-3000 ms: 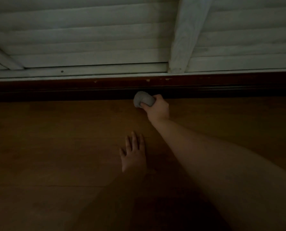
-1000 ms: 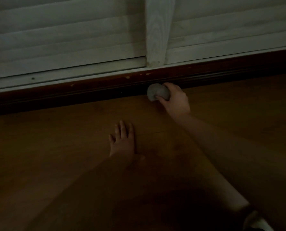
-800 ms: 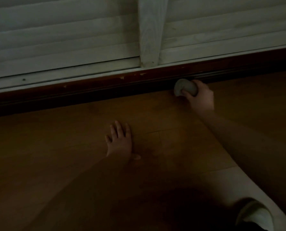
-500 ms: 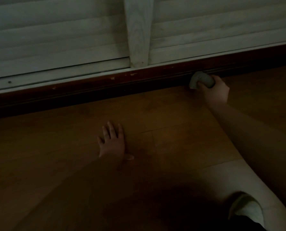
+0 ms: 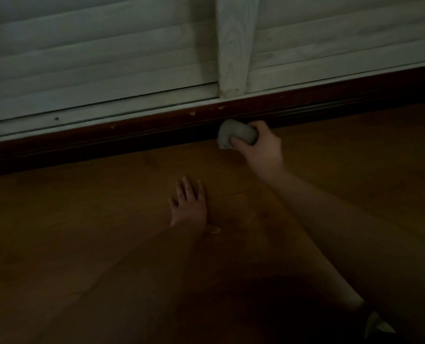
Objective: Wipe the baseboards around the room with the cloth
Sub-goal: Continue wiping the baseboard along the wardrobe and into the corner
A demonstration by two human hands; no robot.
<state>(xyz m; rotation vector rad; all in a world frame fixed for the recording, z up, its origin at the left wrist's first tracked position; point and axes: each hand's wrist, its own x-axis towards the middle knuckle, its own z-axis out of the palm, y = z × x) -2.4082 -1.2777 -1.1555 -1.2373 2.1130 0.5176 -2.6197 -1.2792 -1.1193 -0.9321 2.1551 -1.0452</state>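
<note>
right hand [image 5: 262, 147] grips the balled-up grey cloth [image 5: 236, 136] against the dark reddish-brown wooden baseboard [image 5: 132, 142], left hand [image 5: 189, 207] flat, fingers spread, on the brown wooden floor [image 5: 82, 219], beneath pale slatted shutters [image 5: 107, 58].

We count two hands, left hand [image 5: 189, 207] and right hand [image 5: 261, 145], one cloth [image 5: 233, 136], one baseboard [image 5: 132, 137], and two louvred panels [image 5: 94, 58] [image 5: 342, 38].

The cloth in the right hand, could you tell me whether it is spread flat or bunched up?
Bunched up: the cloth shows as a rounded wad gripped by the right hand.
</note>
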